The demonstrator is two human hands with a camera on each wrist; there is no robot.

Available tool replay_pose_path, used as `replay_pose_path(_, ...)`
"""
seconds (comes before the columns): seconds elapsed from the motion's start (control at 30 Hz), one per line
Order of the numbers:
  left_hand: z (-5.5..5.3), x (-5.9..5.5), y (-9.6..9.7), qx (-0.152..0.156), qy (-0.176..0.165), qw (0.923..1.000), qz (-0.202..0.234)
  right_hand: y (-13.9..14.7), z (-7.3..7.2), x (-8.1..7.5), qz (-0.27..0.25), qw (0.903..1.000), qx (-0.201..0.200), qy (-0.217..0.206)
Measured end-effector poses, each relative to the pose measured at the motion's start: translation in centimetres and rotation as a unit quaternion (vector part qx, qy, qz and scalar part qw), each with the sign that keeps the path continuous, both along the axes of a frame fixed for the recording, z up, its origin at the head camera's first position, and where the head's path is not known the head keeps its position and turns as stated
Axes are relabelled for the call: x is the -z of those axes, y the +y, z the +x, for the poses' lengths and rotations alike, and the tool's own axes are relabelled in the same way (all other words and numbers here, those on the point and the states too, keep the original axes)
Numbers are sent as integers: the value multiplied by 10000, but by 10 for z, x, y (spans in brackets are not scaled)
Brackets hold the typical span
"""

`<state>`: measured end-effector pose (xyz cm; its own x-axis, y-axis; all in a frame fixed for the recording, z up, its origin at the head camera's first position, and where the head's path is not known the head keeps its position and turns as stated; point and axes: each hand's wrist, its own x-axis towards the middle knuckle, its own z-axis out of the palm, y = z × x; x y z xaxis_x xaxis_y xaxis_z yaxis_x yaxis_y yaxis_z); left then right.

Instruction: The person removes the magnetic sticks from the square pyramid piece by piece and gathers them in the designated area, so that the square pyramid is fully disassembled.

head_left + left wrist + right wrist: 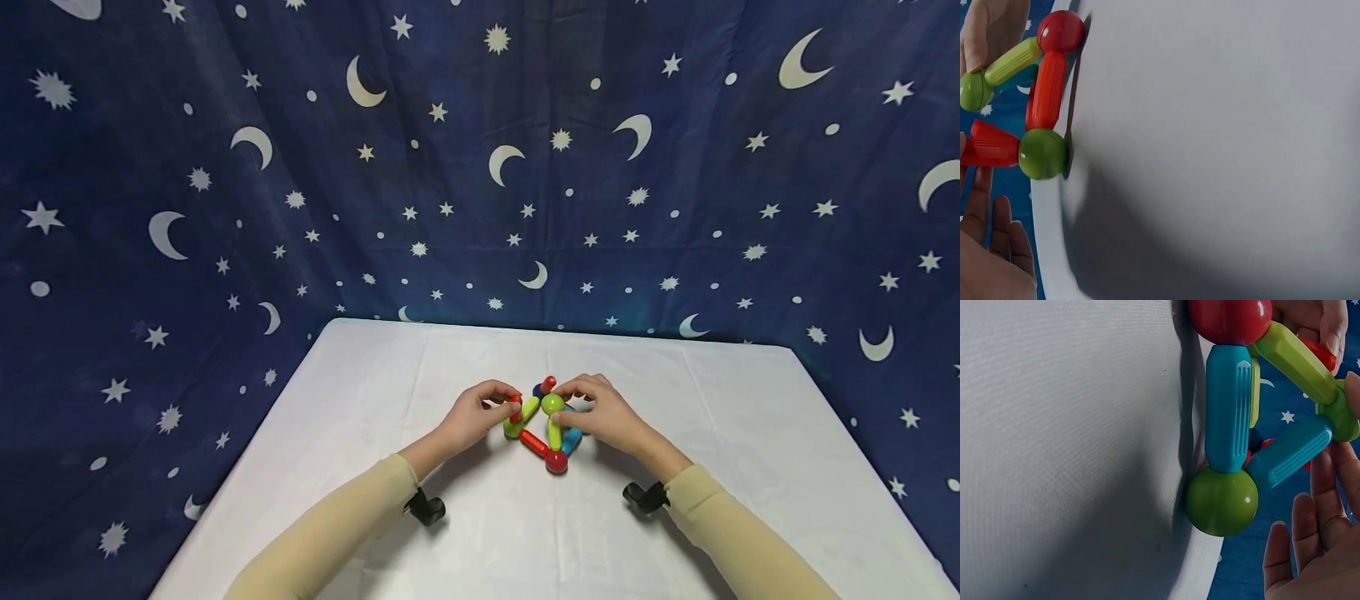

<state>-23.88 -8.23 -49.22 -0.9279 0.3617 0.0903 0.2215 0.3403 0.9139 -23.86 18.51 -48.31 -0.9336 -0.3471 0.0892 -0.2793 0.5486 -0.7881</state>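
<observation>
A structure of magnetic rods and balls stands on the white table. My left hand [472,417] pinches the upper part of a red rod [516,408], whose lower end meets a green ball [1042,154] on the table. My right hand [611,417] grips a raised light-green ball [552,404] between thumb and fingers. From that ball a yellow-green rod [1297,362] slopes to a red ball [556,462], and a blue rod [1291,453] slopes to another green ball [1222,503]. At the back, a short red rod [548,384] tilts up from a dark blue ball [537,390].
White cloth covers the table [480,533] around the structure. Behind and beside it hangs a dark blue curtain [450,183] with moons and stars. Black wrist cameras [426,507] sit below both wrists, near the tabletop.
</observation>
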Motion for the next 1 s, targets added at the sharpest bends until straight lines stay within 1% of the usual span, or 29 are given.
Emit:
replay_pose_path(0.2, -2, 2, -2, 119, -59, 9999, 103, -1, -2, 0, 38, 9999, 15, -147)
replay_pose_path(0.3, -2, 3, -1, 93, -63, 9999, 85, -1, -2, 1, 76, 9999, -43, -137)
replay_pose_path(0.4, 2, 4, -2, -63, -53, 10000, 29, -2, -2, 0, 64, 9999, -137, -63)
replay_pose_path(0.5, 7, 3, -2, -369, -63, 9992, -137, -2, -2, -2, 82, 9998, -177, -11)
replay_pose_path(0.57, 11, 2, -3, -524, -106, 9977, -411, -1, -2, -3, 108, 9998, -157, -8)
replay_pose_path(0.63, 13, 1, -2, -538, -83, 9948, -863, -1, -2, -4, 105, 9999, -78, -52)
replay_pose_path(0.73, 13, 2, -1, -359, -14, 9861, -1621, 0, -2, -5, 86, 9997, 62, -243)
replay_pose_path(0.8, 11, 3, -1, -231, 96, 9797, -1991, -1, 0, -5, 55, 9991, 120, -414)
replay_pose_path(0.9, 5, 4, 0, -180, 219, 9732, -2280, -2, 2, -4, 11, 9983, 128, -565)
replay_pose_path(1.0, -3, 3, 1, -195, 382, 9699, -2397, -3, 5, -3, -107, 9987, 104, -486)
